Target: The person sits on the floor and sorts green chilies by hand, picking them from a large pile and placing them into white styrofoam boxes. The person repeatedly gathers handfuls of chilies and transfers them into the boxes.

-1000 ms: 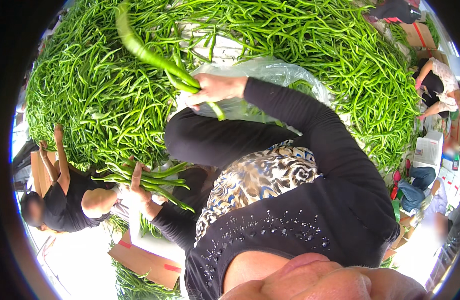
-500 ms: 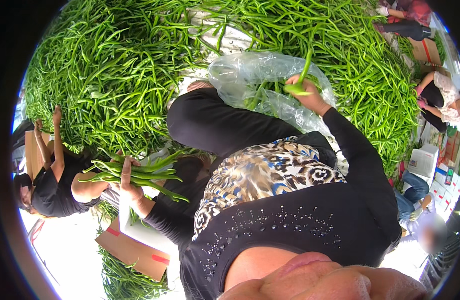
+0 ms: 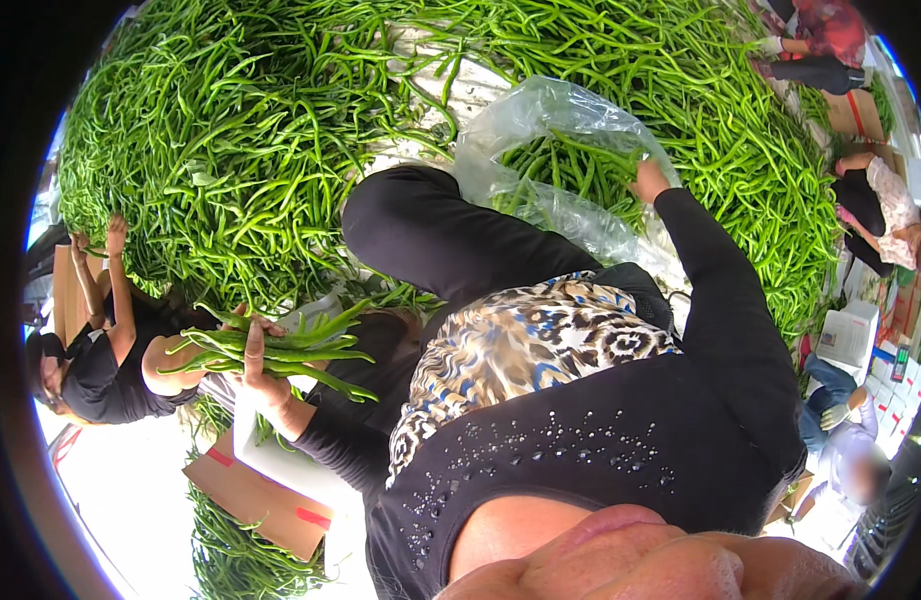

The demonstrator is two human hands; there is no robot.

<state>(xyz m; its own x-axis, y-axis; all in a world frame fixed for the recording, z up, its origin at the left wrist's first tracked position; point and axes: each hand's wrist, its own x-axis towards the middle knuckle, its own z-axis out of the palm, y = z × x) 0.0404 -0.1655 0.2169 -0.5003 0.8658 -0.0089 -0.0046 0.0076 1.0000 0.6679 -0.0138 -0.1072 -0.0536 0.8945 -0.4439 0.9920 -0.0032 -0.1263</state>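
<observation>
A small bunch of long green chili peppers [image 3: 320, 352] lies across my left hand [image 3: 264, 378], its fingers closed around them and the thumb on top. The bunch is held above a white container [image 3: 280, 455] lined up beside my leg. My right hand [image 3: 649, 182] is at the right edge of a clear plastic bag [image 3: 495, 135], against green peppers. Its fingers are blurred and partly hidden, so what they hold cannot be made out. Inside the bag's wide mouth lie several more long green peppers [image 3: 560, 170].
A broad heap of green peppers [image 3: 220, 130] spreads ahead and to both sides over a pale sheet [image 3: 470, 85]. An open cardboard box [image 3: 265, 495] stands at lower left. One person [image 3: 110, 370] works at left; several others, including a person in red [image 3: 830, 30], are at right.
My right hand has gone from above the bag, where it held up a green pepper, down to the bag's right edge. The bag's mouth has spread wider. My left hand stays nearly still.
</observation>
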